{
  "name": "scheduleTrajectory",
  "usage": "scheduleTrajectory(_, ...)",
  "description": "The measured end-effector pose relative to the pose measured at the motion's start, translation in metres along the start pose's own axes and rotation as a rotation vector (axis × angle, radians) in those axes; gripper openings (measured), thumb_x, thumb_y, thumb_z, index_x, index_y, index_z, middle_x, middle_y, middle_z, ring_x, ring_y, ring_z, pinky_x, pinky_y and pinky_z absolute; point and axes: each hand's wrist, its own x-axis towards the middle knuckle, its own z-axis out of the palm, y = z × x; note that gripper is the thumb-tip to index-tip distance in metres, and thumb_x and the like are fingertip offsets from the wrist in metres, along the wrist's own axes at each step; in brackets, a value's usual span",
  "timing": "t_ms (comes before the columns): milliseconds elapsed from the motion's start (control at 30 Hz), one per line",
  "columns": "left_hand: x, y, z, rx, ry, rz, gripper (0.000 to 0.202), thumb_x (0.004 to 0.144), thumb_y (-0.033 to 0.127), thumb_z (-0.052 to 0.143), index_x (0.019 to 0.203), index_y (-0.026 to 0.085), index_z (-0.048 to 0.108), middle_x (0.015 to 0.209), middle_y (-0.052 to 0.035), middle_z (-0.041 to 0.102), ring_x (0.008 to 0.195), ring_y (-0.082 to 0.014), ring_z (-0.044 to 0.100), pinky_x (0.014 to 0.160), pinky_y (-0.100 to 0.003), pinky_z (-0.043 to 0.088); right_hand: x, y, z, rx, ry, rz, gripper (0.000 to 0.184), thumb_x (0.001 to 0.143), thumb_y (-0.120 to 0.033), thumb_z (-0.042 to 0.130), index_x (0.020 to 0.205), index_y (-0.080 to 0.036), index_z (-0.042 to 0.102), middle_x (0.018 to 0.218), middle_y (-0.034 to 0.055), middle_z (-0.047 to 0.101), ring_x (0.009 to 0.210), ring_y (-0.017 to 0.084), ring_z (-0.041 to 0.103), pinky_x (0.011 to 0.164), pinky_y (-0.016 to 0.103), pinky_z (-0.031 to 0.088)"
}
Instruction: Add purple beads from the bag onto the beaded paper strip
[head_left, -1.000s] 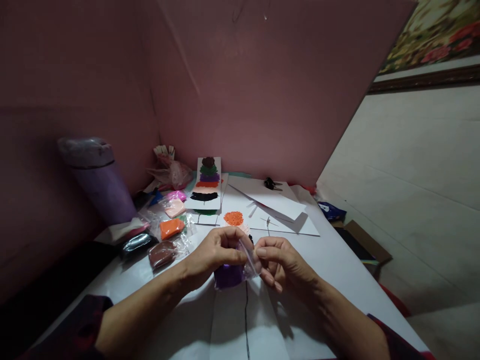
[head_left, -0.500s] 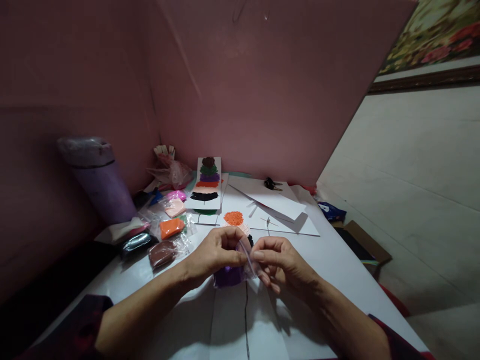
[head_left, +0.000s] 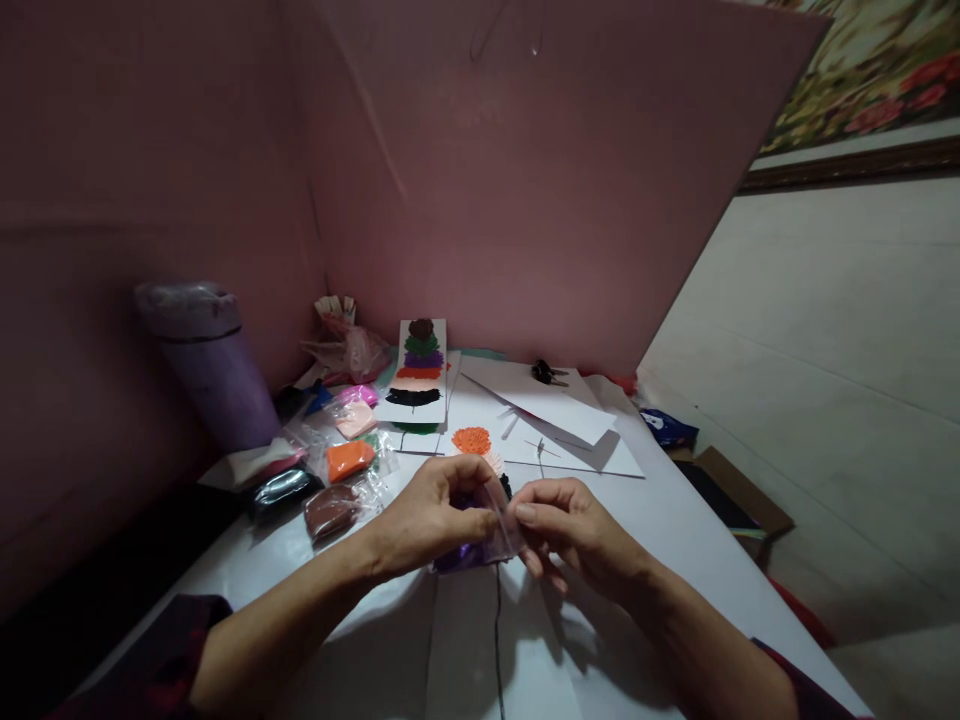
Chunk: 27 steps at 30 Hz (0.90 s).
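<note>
My left hand (head_left: pixel 431 515) and my right hand (head_left: pixel 574 530) meet over the white table (head_left: pixel 675 540), both pinching the top of a small clear plastic bag (head_left: pixel 501 530). A lump of purple clay (head_left: pixel 457 555) shows inside the bag, below my left fingers. Just beyond my hands lies a white sheet with an orange clay shape (head_left: pixel 472 440) pressed on it. A black line (head_left: pixel 497 640) runs down the paper toward me.
Clay packets lie to the left: orange (head_left: pixel 349 459), brown (head_left: pixel 330 508), black (head_left: pixel 281 490), peach (head_left: pixel 355 418). A card with stacked coloured clay bands (head_left: pixel 420 368) leans at the back. A purple tumbler (head_left: pixel 214 365) stands far left. Keys (head_left: pixel 547 374) lie on white sheets. Pink walls enclose the table.
My hands stayed together on the bag, and it dropped a little lower on the table. The view shifted slightly to the left.
</note>
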Motion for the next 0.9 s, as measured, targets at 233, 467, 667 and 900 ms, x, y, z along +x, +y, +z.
scheduleTrajectory(233,-0.0006,-0.0007,0.0002,0.009,-0.024,-0.02,0.014,0.064,0.022,0.07,0.074,0.014,0.064,0.067,-0.0009,0.061,0.062,-0.0116,0.052,0.058,-0.023,0.04,0.0009,0.0034,-0.0013,0.017,-0.009,-0.019,0.028,0.079,-0.04,0.073,0.069,-0.015,0.065,0.046,-0.0026,0.059,0.035,0.007,0.044,0.032,0.015,0.037)
scheduleTrajectory(467,0.0003,-0.001,-0.0008,-0.003,-0.006,-0.04,0.016,0.063,0.023,0.069,0.075,0.014,0.064,0.066,-0.0005,0.06,0.061,-0.0117,0.052,0.056,-0.023,0.039,0.0015,0.0044,-0.0016,0.023,-0.002,-0.029,0.027,0.078,-0.038,0.073,0.069,-0.015,0.065,0.046,-0.0031,0.058,0.037,0.007,0.045,0.033,0.016,0.036)
scheduleTrajectory(667,0.0007,-0.001,-0.0011,-0.01,-0.011,-0.042,0.016,0.063,0.024,0.07,0.074,0.014,0.064,0.065,-0.0005,0.059,0.06,-0.0119,0.051,0.057,-0.023,0.039,0.0013,0.0034,0.0003,0.037,-0.001,-0.023,0.026,0.077,-0.038,0.072,0.069,-0.014,0.067,0.044,-0.0032,0.057,0.036,0.007,0.045,0.033,0.016,0.036)
scheduleTrajectory(900,0.0002,-0.0008,0.0,0.036,-0.018,-0.031,0.013,0.066,0.024,0.069,0.073,0.014,0.065,0.065,-0.0001,0.059,0.06,-0.0111,0.05,0.055,-0.022,0.038,0.0019,0.0082,-0.0013,0.013,0.028,-0.029,0.025,0.075,-0.036,0.076,0.07,-0.015,0.064,0.05,-0.0013,0.063,0.037,0.007,0.049,0.033,0.015,0.037)
